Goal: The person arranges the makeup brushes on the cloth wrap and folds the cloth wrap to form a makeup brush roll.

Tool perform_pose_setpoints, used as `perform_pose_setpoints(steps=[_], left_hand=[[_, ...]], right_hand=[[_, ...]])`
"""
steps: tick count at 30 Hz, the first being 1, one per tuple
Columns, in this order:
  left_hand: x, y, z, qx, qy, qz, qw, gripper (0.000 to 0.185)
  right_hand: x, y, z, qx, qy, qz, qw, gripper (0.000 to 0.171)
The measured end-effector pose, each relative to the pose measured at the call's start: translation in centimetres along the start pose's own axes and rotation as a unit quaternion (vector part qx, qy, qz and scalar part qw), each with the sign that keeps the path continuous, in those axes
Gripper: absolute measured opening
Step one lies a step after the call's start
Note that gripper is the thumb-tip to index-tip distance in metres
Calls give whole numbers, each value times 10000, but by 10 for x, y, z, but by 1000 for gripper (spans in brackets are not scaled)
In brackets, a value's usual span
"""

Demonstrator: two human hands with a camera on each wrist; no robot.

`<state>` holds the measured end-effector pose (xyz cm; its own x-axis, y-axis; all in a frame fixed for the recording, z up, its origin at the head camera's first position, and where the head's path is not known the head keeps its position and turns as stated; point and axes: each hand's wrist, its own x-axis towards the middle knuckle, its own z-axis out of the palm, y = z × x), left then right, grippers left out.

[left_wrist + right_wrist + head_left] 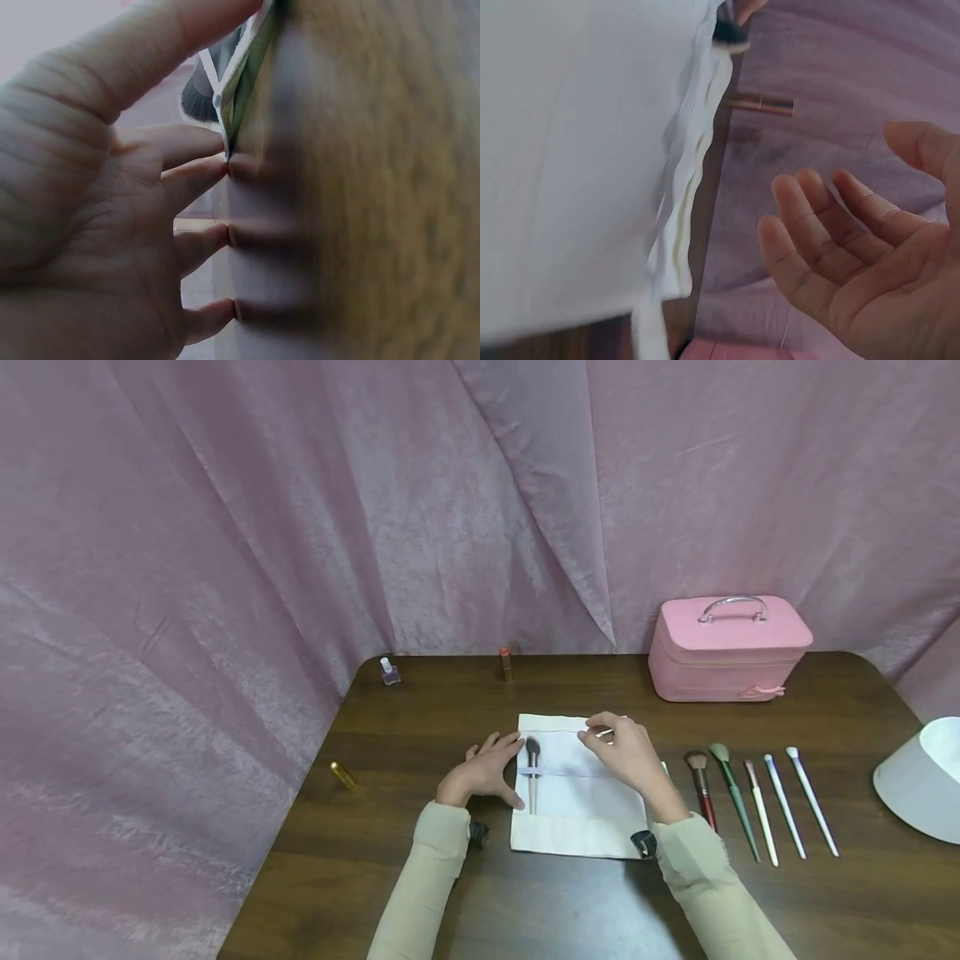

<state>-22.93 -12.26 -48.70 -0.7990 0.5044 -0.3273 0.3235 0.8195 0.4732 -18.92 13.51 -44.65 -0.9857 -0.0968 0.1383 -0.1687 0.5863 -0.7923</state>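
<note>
A white fabric brush roll (577,833) lies unfolded on the wooden table. Near its left side, a makeup brush (533,777) with dark bristles and a pale handle is tucked under the crosswise band. My left hand (487,772) rests at the roll's left edge, fingers spread; in the left wrist view its fingertips touch down beside the fabric edge (223,112). Over the roll's upper right part is my right hand (628,756). The right wrist view shows that hand (862,262) with fingers loosely bent and nothing in them, beside the white fabric (592,150).
Right of the roll lie several makeup brushes (738,797) in a row. A pink case (731,664) stands at the back right, a white rounded object (911,785) at the far right. Lipstick (506,665), nail polish (389,672) and a gold tube (342,774) sit behind and left.
</note>
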Motion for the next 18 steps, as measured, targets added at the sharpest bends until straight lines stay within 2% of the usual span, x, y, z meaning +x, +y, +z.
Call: perform_pose_setpoints(steps=[18], left_hand=[[1, -2, 1, -51, -88, 28, 9999, 108]], right_hand=[[-15, 38, -37, -468, 149, 780, 9957, 38]])
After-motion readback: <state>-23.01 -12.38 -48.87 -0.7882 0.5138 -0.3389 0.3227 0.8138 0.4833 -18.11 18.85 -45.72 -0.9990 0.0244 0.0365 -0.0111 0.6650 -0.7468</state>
